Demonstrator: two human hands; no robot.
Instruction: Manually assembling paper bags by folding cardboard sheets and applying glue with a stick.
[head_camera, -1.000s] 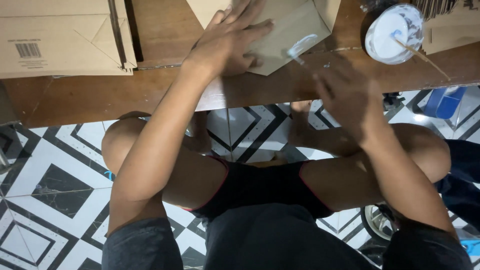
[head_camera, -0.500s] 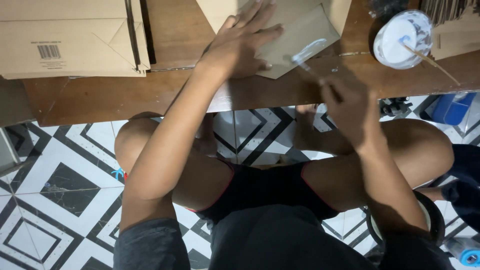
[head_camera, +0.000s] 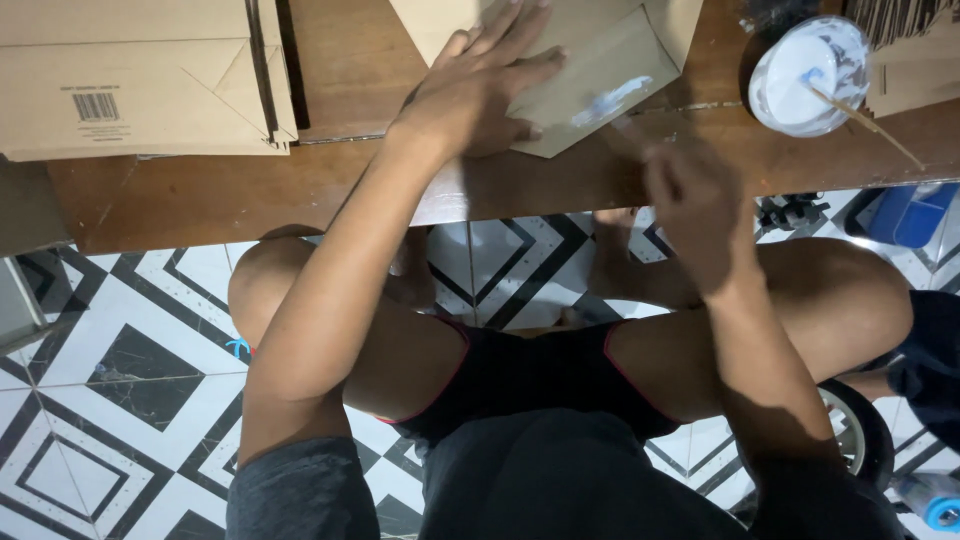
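five fingers of the left hand (head_camera: 478, 85) lie spread and flat on a brown cardboard flap (head_camera: 590, 75), pointing to the far right and pinning it to the wooden table (head_camera: 250, 190). that flap sits at the far middle of the table, part of a folded cardboard piece (head_camera: 440, 20) that runs off the far edge of view; its long axis slants from near left to far right, and its pointed corner aims toward the table's near edge. a smear of white glue (head_camera: 608, 100) streaks along it on the same slant, just right of the left fingertips. the left forearm comes up from the near left, straight and leaning over the table edge. the right hand (head_camera: 690, 205) is blurred, curled with knuckles up just near the flap's right corner; whether its fingers pinch anything cannot be told. its arm rises from the near right, bent at the wrist. to the far right stands a round tub of white glue (head_camera: 805, 65) with a thin stick (head_camera: 860, 118) resting in it, the stick slanting out to the near right. more cardboard lies at the far right corner (head_camera: 910, 70), and a stack of flat cardboard boxes (head_camera: 140, 80) fills the far left. bare table wood shows between that stack and the flap, and along the near edge under both wrists. below, knees and black-and-white patterned floor tiles (head_camera: 120, 360) show.
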